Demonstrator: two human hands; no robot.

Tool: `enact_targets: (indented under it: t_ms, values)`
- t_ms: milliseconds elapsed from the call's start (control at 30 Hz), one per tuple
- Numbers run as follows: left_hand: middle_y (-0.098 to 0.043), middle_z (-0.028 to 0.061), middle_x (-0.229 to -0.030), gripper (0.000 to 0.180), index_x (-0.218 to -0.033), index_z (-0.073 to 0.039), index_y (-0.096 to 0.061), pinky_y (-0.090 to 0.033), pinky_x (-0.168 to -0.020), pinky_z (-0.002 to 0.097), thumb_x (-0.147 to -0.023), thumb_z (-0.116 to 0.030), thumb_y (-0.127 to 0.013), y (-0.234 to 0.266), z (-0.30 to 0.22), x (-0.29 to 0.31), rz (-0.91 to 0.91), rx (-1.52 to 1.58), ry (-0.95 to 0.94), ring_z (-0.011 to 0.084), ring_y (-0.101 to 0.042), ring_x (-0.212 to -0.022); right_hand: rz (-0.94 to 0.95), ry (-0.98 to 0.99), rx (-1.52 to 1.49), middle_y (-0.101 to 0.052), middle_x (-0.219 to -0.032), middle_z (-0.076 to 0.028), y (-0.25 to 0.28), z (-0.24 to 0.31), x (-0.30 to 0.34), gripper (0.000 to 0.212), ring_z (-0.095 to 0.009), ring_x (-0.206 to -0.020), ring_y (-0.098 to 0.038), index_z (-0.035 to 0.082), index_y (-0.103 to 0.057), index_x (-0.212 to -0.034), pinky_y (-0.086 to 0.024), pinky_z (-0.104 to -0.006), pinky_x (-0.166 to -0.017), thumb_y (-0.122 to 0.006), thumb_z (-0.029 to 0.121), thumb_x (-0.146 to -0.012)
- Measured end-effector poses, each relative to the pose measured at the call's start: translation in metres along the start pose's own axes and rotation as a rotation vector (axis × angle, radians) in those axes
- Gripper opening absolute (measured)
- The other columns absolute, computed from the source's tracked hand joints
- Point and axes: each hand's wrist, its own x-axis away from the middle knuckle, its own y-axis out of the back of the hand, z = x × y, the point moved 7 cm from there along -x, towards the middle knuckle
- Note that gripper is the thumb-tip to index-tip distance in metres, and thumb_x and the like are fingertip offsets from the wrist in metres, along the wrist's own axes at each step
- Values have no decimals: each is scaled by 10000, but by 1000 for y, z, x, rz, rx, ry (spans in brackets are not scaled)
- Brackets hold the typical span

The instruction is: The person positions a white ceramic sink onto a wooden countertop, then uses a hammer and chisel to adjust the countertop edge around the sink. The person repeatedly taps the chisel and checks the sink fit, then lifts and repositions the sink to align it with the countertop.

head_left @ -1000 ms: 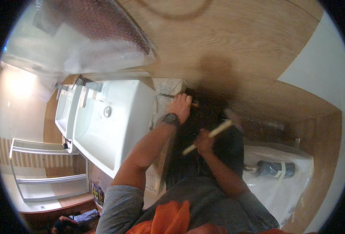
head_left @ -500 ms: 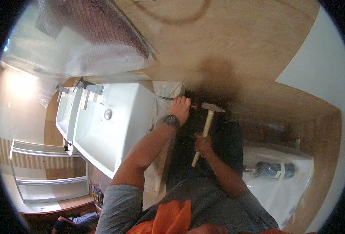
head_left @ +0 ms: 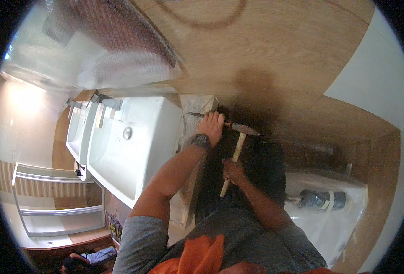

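Observation:
My right hand grips the pale wooden handle of a hammer. The hammer's metal head is at the orange handle end of a slim, dark-bladed chisel. My left hand, with a watch on its wrist, wraps round the chisel's handle. The blade points left, along the end of the pale, dusty countertop beside a white basin. My fingers hide most of the chisel's handle, and whether its tip touches the countertop I cannot tell.
A second basin stands further left. Bubble wrap covers a panel above the basins. To my right is a plastic-covered white tub with a dark wrapped bundle on it. Someone else is at lower left.
The hammer head has come slightly down and left, meeting the chisel's end. My right hand has moved a little left with it. My left hand has hardly moved.

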Motion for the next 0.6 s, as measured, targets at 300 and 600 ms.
enact_targets:
  t_ms: [300,600]
  values:
    - [-588,174,-1092,224,-1100,-29,-523,-401,-1022,464,-891,-102,-497,0,-1,-2,-12,-21,-22,350,-557,-1102,-259,193,37,-509,-657,-55,18,9,-6,147,-180,-515,-514,51,-543,-900,-432,-364,-453,-601,165,-971]
    - [-579,229,-1179,268,-1128,7,-503,-391,-1050,472,-882,-98,-494,-1,2,-2,69,32,22,402,-541,-1164,-101,99,-28,-462,-603,-14,3,18,-1,192,-147,-448,-437,100,-507,-849,-364,-352,-406,-672,155,-931]
